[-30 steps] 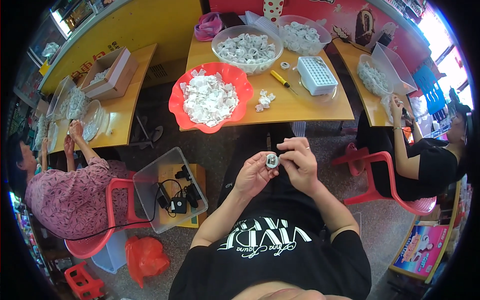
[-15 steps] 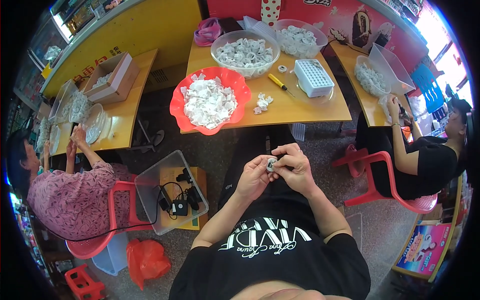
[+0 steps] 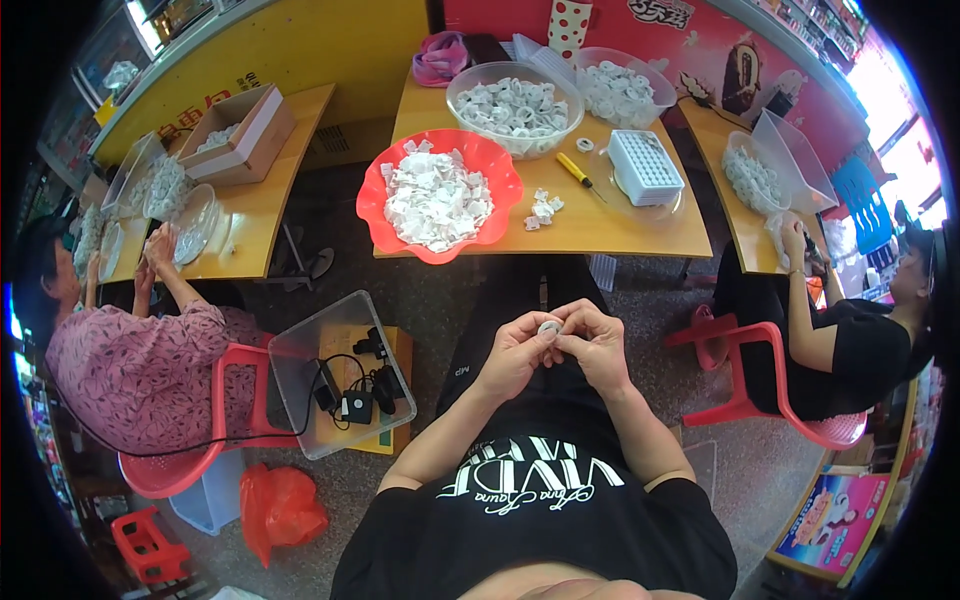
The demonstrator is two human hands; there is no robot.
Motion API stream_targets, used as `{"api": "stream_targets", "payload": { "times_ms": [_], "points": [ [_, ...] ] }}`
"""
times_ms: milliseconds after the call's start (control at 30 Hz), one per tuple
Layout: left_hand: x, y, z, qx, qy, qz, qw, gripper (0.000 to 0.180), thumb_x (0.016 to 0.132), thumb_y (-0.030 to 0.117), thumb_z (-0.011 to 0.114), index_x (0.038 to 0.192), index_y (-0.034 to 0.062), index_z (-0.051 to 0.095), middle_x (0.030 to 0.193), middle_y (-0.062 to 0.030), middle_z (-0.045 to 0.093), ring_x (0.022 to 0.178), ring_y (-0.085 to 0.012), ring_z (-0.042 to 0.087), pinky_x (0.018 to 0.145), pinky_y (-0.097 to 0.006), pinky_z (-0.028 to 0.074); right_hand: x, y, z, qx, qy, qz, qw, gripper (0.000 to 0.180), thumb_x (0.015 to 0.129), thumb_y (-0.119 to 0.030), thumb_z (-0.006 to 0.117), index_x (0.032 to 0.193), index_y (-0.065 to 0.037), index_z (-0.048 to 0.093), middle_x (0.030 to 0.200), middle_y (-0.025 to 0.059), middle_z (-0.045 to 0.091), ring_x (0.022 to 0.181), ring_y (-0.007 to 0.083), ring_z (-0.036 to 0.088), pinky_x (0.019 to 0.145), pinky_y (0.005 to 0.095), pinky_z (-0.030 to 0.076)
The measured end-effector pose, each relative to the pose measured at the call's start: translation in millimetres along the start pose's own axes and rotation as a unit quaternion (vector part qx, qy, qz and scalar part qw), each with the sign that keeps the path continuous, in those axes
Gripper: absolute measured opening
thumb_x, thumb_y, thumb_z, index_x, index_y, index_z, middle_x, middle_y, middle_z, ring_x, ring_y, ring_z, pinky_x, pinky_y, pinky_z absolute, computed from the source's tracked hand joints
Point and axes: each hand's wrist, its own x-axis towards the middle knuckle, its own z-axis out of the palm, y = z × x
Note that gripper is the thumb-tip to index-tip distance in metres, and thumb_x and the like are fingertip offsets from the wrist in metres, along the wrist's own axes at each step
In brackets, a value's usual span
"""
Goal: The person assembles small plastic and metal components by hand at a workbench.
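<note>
Both my hands meet above my lap, just off the near edge of the table (image 3: 620,238). Between the fingertips of my left hand (image 3: 518,352) and my right hand (image 3: 594,346) is a small round white plastic part (image 3: 549,328). Both hands are closed on it, and fingers cover much of its lower side. On the table, a red wavy-rimmed bowl (image 3: 372,205) is heaped with flat white plastic pieces (image 3: 435,195). Behind it stands a clear bowl (image 3: 575,120) full of white ring-like parts (image 3: 515,108). A few loose white pieces (image 3: 543,209) lie near the front edge.
A yellow screwdriver (image 3: 574,168) lies beside a white block with rows of holes (image 3: 646,162). Another clear bowl (image 3: 668,98) holds white parts. At lower left, a clear bin (image 3: 290,400) contains black adapters and cables. Co-workers sit at side tables on red chairs (image 3: 745,335).
The round part has turned in my fingers, and a dark spot on its face no longer shows. My fingers have shifted closer around it. The view has moved slightly.
</note>
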Motion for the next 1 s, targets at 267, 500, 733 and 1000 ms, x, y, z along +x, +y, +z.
{"api": "stream_targets", "payload": {
  "times_ms": [267,500,733,1000],
  "points": [
    [-3.3,1.0,-24.1,-0.046,-0.002,-0.067,0.997,0.017,0.096,0.017,0.053,0.102,0.0019,0.058,0.078,-0.0039,0.062,0.053,-0.0100,0.059,0.041,-0.016,0.041,1.1,5.6,3.1,-0.137,-0.041,-0.035,0.989,0.011,0.073,0.005,0.070,0.074,0.002,0.060,0.091,0.0095,0.060,0.080,0.0146,0.061,0.069,0.0260,0.051],
    [-0.6,-6.5,-42.2,-0.018,0.065,-0.042,0.997,0.018,0.096,0.019,0.052,0.099,0.0020,0.057,0.073,-0.0041,0.061,0.044,-0.0087,0.055,0.035,-0.016,0.037,40.2,-7.1,-1.9,-0.435,0.073,-0.225,0.869,0.016,0.068,0.006,0.069,0.081,0.000,0.062,0.097,0.0140,0.061,0.091,0.0290,0.059,0.078,0.0344,0.047],
    [-3.0,3.2,-39.5,-0.002,0.077,-0.051,0.996,0.023,0.097,0.020,0.051,0.108,0.0011,0.057,0.080,-0.0072,0.063,0.055,-0.0133,0.060,0.046,-0.020,0.044,106.7,-12.1,4.9,-0.632,0.043,-0.268,0.726,0.025,0.075,-0.011,0.069,0.099,-0.007,0.065,0.124,0.0153,0.051,0.116,0.0338,0.046,0.092,0.0432,0.036],
    [-11.9,19.2,-41.8,-0.140,0.011,-0.030,0.990,0.036,0.101,0.016,0.039,0.130,-0.0042,0.045,0.100,-0.0161,0.062,0.078,-0.0203,0.064,0.067,-0.026,0.052,115.7,4.1,9.6,-0.686,-0.031,-0.260,0.679,0.034,0.077,-0.027,0.069,0.105,-0.011,0.062,0.134,0.0153,0.045,0.125,0.0328,0.038,0.095,0.0423,0.031]
  ]
}}
